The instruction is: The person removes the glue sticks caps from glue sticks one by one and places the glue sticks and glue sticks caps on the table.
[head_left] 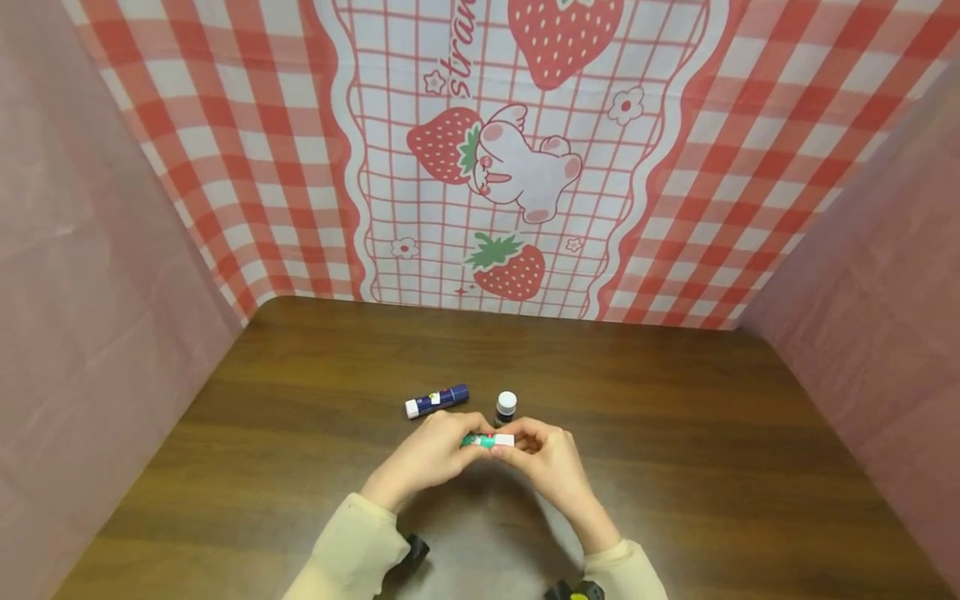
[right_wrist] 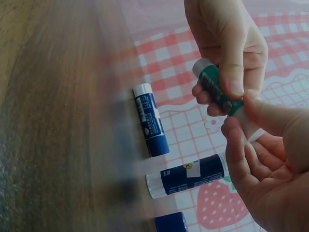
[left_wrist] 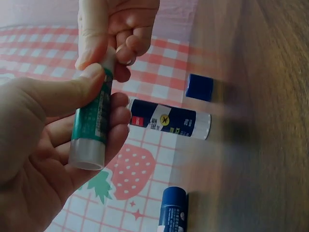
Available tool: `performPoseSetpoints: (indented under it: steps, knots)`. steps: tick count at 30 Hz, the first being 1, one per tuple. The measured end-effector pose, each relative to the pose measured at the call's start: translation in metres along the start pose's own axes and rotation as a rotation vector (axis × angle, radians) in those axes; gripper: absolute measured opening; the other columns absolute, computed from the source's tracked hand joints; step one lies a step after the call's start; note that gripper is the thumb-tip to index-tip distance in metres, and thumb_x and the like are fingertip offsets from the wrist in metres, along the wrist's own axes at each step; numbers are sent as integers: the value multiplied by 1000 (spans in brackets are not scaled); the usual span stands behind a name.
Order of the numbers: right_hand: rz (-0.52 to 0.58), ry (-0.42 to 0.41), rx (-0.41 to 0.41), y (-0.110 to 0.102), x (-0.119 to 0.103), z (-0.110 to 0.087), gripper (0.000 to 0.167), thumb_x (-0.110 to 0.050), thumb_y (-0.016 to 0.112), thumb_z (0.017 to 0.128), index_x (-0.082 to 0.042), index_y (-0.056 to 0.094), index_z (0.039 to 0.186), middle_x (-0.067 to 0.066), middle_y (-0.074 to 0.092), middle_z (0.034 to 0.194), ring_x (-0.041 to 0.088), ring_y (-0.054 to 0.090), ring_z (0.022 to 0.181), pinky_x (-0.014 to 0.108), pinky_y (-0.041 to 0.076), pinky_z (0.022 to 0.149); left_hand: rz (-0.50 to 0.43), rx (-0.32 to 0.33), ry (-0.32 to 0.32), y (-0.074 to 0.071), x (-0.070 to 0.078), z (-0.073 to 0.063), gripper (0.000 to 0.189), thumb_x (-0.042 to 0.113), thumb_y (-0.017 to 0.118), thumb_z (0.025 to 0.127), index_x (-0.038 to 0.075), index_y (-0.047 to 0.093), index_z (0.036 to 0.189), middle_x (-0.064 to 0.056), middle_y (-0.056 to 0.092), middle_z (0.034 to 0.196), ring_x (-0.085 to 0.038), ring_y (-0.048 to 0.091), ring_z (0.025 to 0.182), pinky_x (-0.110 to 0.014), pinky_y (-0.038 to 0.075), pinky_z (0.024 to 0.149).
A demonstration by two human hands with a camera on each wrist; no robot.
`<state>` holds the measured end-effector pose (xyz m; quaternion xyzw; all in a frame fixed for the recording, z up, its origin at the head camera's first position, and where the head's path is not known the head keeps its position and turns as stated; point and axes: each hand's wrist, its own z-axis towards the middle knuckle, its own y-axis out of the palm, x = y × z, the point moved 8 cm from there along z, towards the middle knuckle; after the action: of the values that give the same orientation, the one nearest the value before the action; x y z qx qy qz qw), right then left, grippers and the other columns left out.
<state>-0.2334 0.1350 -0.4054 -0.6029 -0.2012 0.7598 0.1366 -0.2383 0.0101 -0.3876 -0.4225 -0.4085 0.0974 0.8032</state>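
My left hand [head_left: 433, 452] grips a green glue stick [left_wrist: 91, 121] by its body, with the clear end toward my left. The fingers and thumb of my right hand [head_left: 553, 467] pinch its white end [head_left: 505, 440]. Just beyond my hands, an uncapped dark blue glue stick [right_wrist: 193, 176] with a white top stands upright. Beside it on the table is a loose blue cap [left_wrist: 199, 87], which my right hand seems to hide in the head view. Another blue glue stick [head_left: 437, 401] lies on its side to the left, its blue cap on.
The brown wooden table [head_left: 675, 450] extends around my hands. A red-and-white checked cloth with strawberries [head_left: 510, 271] hangs along its back edge. Pink cloth walls [head_left: 97, 250] stand at the left and right.
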Motion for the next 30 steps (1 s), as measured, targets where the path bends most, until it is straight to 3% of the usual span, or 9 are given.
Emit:
performPoseSetpoints:
  steps: [6, 10, 13, 17, 20, 24, 30]
  knots:
    - [-33, -61, -25, 5, -3, -1, 19, -24, 76, 71, -10, 68, 81, 0, 66, 70, 2, 57, 58, 20, 47, 53, -95, -71, -31, 4, -8, -2, 17, 22, 64, 84, 10, 67, 96, 4, 67, 85, 0, 52, 65, -16, 45, 61]
    - [-55, -101, -31, 4, -25, -6, 14, -15, 76, 72, -7, 67, 80, 4, 66, 70, 3, 56, 59, 20, 48, 54, -160, -102, -58, 6, -14, -3, 16, 20, 65, 84, 10, 68, 96, 4, 68, 86, 0, 54, 66, -17, 46, 63]
    - [-65, -179, -38, 2, -43, -11, 13, -6, 74, 72, -1, 67, 81, 7, 66, 71, 7, 56, 60, 22, 49, 56, -201, -116, -61, 8, -17, -3, 16, 18, 66, 83, 8, 68, 96, 2, 69, 86, 0, 56, 68, -18, 47, 64]
    - [-88, -333, -40, 3, -48, -13, 13, -3, 74, 70, -1, 67, 81, 7, 65, 73, 13, 58, 63, 26, 51, 57, -300, -175, -68, 14, -25, -7, 17, 19, 62, 86, 7, 68, 97, -1, 69, 86, -2, 59, 71, -21, 50, 66]
    - [-94, -407, -35, 1, -51, -15, 17, 2, 75, 67, -3, 68, 82, 6, 65, 74, 16, 58, 63, 29, 51, 58, -411, -215, -116, 15, -37, -14, 18, 18, 59, 88, 6, 68, 99, -6, 68, 82, -10, 61, 69, -27, 52, 65]
    - [-65, -406, -38, -2, -47, -16, 21, 5, 75, 65, -1, 67, 84, 8, 66, 77, 16, 59, 65, 33, 52, 60, -499, -200, -179, 10, -48, -20, 17, 17, 59, 88, 7, 68, 98, -11, 66, 77, -18, 62, 67, -33, 52, 63]
    - [-68, -354, 12, -7, -22, -8, 22, -2, 77, 67, -6, 68, 86, 3, 68, 82, 11, 60, 69, 31, 53, 64, -509, -189, -192, 10, -49, -17, 19, 21, 58, 89, 8, 67, 99, -11, 66, 81, -22, 63, 74, -34, 52, 68]
